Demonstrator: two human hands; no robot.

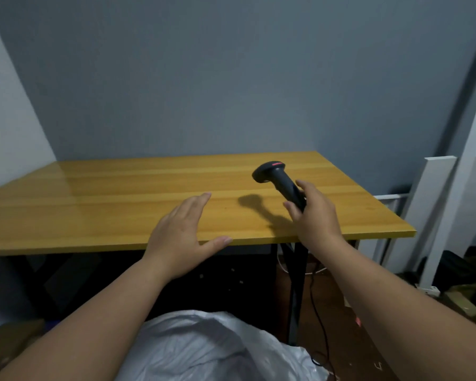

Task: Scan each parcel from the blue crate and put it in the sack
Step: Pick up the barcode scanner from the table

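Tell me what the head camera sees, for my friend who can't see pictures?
A person's right hand holds a black scanner above a wooden table. Their left hand hovers open over the table's near edge, and a white sack sits below.

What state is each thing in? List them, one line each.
Scanner: lifted off the table, gripped by its handle, head pointing left.
Right hand: curled round the scanner handle.
Left hand: open, fingers straight, holding nothing, over the table's near edge.
Table: nothing lying on the top.
Sack: white, crumpled, on the floor below the arms.
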